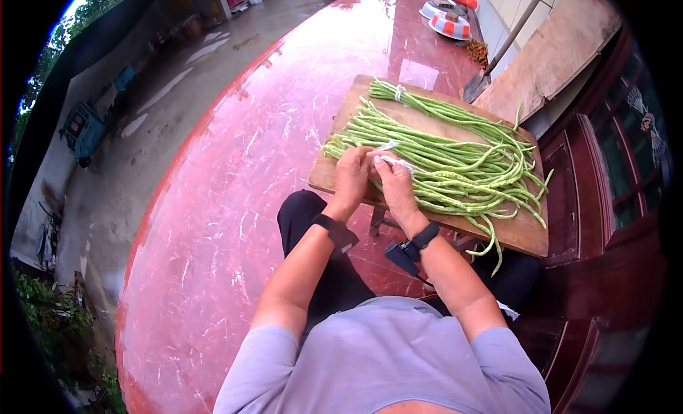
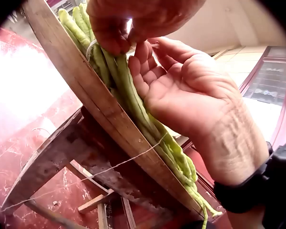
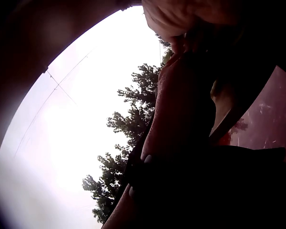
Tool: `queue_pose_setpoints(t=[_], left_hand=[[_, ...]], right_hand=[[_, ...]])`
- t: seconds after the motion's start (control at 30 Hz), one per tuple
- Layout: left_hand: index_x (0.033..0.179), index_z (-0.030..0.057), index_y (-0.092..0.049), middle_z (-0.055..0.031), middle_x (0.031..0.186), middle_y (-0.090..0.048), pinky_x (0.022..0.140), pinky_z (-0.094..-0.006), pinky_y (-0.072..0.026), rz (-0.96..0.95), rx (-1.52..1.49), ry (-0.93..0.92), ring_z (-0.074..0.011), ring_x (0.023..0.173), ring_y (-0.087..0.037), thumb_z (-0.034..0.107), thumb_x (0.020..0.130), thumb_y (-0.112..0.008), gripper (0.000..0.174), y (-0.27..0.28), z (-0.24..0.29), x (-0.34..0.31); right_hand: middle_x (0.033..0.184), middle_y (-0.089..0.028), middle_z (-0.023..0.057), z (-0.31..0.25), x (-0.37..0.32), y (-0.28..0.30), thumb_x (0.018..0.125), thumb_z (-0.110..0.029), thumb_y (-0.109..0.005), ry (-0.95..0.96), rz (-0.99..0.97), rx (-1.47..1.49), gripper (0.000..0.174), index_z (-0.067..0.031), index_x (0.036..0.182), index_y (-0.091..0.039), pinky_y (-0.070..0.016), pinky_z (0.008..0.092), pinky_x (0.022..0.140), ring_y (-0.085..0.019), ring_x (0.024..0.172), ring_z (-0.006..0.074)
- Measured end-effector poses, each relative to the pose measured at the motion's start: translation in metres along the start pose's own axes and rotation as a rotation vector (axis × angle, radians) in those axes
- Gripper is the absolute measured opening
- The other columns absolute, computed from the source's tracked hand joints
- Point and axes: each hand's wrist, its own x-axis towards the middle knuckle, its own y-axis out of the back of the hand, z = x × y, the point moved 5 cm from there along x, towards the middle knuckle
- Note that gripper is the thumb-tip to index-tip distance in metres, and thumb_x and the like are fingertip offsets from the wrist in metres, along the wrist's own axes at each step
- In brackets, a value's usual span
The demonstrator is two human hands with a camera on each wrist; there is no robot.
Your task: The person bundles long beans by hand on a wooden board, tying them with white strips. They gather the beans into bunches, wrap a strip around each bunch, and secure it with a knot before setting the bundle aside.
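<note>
A big bundle of green long beans (image 1: 441, 158) lies across a wooden tabletop (image 1: 341, 126), its tips hanging past the near edge. Both hands meet over its left end, at a thin white tie (image 1: 390, 145). My left hand (image 1: 351, 175) pinches the tie with bent fingertips, close against the beans. Just to its right, my right hand (image 1: 396, 186) pinches white strip between thumb and fingers. In the left wrist view the tie (image 2: 90, 49) loops round the stalks, and the left hand (image 2: 143, 21) hides the fingertips' meeting point. The right wrist view is mostly dark.
Behind lies a smaller bean bundle (image 1: 448, 111), bound with a white tie (image 1: 399, 93). A shovel (image 1: 509, 44) and a plywood sheet (image 1: 555, 51) lean at the right wall, near wooden doors (image 1: 569, 193). Covered basins (image 1: 449, 26) sit on the glossy red floor (image 1: 235, 222).
</note>
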Motion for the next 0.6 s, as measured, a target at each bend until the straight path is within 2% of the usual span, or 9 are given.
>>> queue_pose_setpoints(t=[0.1, 0.23, 0.27, 0.37, 0.4, 0.47, 0.53, 0.57, 0.6], left_hand=[[0.105, 0.0071, -0.070, -0.0137, 0.106, -0.061, 0.078, -0.0318, -0.0471, -0.237, -0.127, 0.147, -0.0194, 0.096, -0.059, 0.012, 0.090, -0.062, 0.017, -0.007, -0.008, -0.006], [0.116, 0.0043, -0.065, -0.0119, 0.101, -0.058, 0.077, -0.0330, -0.0480, -0.230, -0.372, 0.203, -0.0222, 0.092, -0.058, 0.010, 0.092, -0.060, 0.026, -0.011, -0.029, -0.012], [0.120, 0.0038, -0.062, -0.0109, 0.101, -0.059, 0.078, -0.0327, -0.0482, -0.200, -0.698, 0.283, -0.0213, 0.093, -0.058, 0.011, 0.093, -0.060, 0.028, -0.023, -0.054, -0.020], [0.123, 0.0019, -0.057, -0.0080, 0.103, -0.060, 0.079, -0.0312, -0.0484, -0.170, -0.484, 0.090, -0.0171, 0.094, -0.058, 0.017, 0.096, -0.058, 0.031, 0.015, 0.003, -0.026], [0.118, 0.0015, -0.059, -0.0062, 0.100, -0.061, 0.076, -0.0298, -0.0482, -0.152, -0.575, 0.257, -0.0149, 0.090, -0.058, 0.018, 0.096, -0.059, 0.028, 0.019, 0.013, -0.023], [0.107, 0.0006, -0.063, -0.0024, 0.092, -0.063, 0.072, -0.0269, -0.0480, -0.050, -0.776, 0.595, -0.0104, 0.083, -0.058, 0.020, 0.096, -0.061, 0.022, 0.027, 0.033, -0.021], [0.100, 0.0012, -0.067, -0.0001, 0.085, -0.064, 0.069, -0.0248, -0.0473, -0.148, -0.865, 0.595, -0.0088, 0.076, -0.057, 0.017, 0.093, -0.064, 0.018, -0.001, -0.037, -0.017], [0.090, 0.0026, -0.069, 0.0035, 0.075, -0.062, 0.066, -0.0234, -0.0467, -0.116, -0.694, 0.620, -0.0081, 0.069, -0.056, 0.012, 0.089, -0.068, 0.010, -0.002, -0.033, -0.010], [0.094, 0.0031, -0.069, 0.0017, 0.078, -0.064, 0.067, -0.0238, -0.0470, -0.140, -0.578, 0.558, -0.0081, 0.072, -0.057, 0.012, 0.089, -0.068, 0.010, -0.007, -0.040, -0.008]], right_hand=[[0.088, -0.064, 0.0042, -0.005, 0.001, 0.000, 0.099, -0.015, -0.052, 0.015, -0.023, -0.164, 0.018, -0.0035, 0.105, -0.066, -0.0500, 0.0298, 0.071, -0.061, 0.078, 0.0137], [0.095, -0.063, 0.0148, -0.061, -0.013, -0.030, 0.092, -0.011, -0.053, 0.386, -0.075, -0.891, 0.022, -0.0092, 0.109, -0.066, -0.0494, 0.0428, 0.075, -0.062, 0.082, 0.0326], [0.097, -0.062, 0.0130, -0.084, -0.024, -0.049, 0.087, -0.008, -0.057, 0.519, -0.228, -0.986, 0.024, -0.0094, 0.109, -0.067, -0.0501, 0.0414, 0.075, -0.062, 0.084, 0.0323], [0.101, -0.064, 0.0104, -0.147, -0.059, -0.087, 0.077, 0.002, -0.062, 0.847, -0.547, -0.895, 0.040, -0.0111, 0.115, -0.067, -0.0528, 0.0378, 0.074, -0.064, 0.084, 0.0307], [0.102, -0.065, 0.0101, -0.165, -0.069, -0.092, 0.075, 0.005, -0.063, 0.911, -0.603, -0.821, 0.046, -0.0117, 0.118, -0.066, -0.0537, 0.0369, 0.073, -0.064, 0.084, 0.0300], [0.102, -0.067, 0.0099, -0.187, -0.074, -0.089, 0.075, 0.008, -0.062, 0.925, -0.613, -0.754, 0.052, -0.0120, 0.123, -0.064, -0.0547, 0.0352, 0.070, -0.066, 0.081, 0.0290], [0.094, -0.069, 0.0099, -0.207, -0.060, -0.074, 0.085, -0.005, -0.063, 0.994, -0.319, -0.758, 0.029, -0.0077, 0.114, -0.065, -0.0571, 0.0348, 0.065, -0.069, 0.077, 0.0249], [0.095, -0.069, 0.0105, -0.205, -0.048, -0.065, 0.087, -0.007, -0.062, 0.632, -0.266, -0.917, 0.026, -0.0074, 0.113, -0.066, -0.0573, 0.0347, 0.065, -0.069, 0.078, 0.0240], [0.095, -0.069, 0.0105, -0.205, -0.047, -0.066, 0.087, -0.007, -0.062, 0.632, -0.272, -0.919, 0.026, -0.0074, 0.113, -0.066, -0.0573, 0.0347, 0.065, -0.069, 0.078, 0.0240]])
